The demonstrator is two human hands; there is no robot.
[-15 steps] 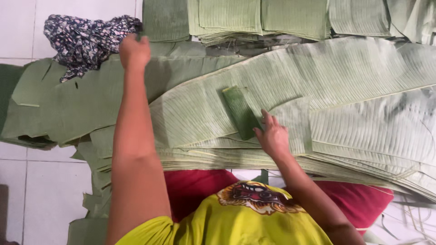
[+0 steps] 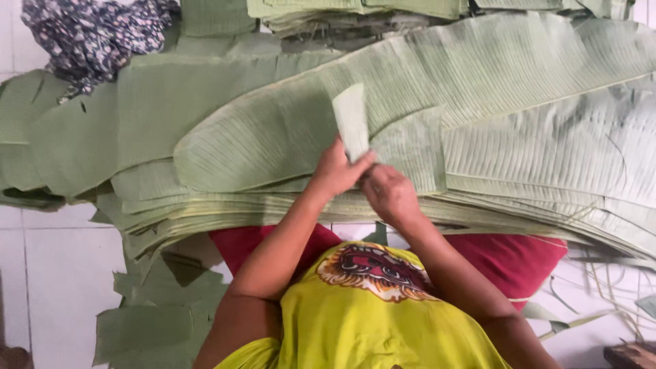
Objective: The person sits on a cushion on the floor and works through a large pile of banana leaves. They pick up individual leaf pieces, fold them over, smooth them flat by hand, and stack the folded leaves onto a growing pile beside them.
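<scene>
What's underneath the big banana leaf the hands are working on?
Under the big banana leaf lies a thick stack of leaves, edges showing. The stack's lower layers and the floor beneath are covered.

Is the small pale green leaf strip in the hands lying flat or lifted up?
Lifted up: the small pale green leaf strip rises above the leaf pile, pinched between left hand and right hand.

We cannot see the lower end of the folded leaf strip point(image 2: 351, 123), which disappears behind the left hand point(image 2: 336, 171) and right hand point(image 2: 388, 193), and their fingers point(image 2: 361, 164) blur together where they meet. The big banana leaf point(image 2: 273, 137) runs off the right edge, so we miss its far end. The stack of cut leaves point(image 2: 355, 8) and the patterned cloth point(image 2: 89, 31) are cropped at the top. The red cushion point(image 2: 519, 256) lies partly under the leaf pile.
</scene>
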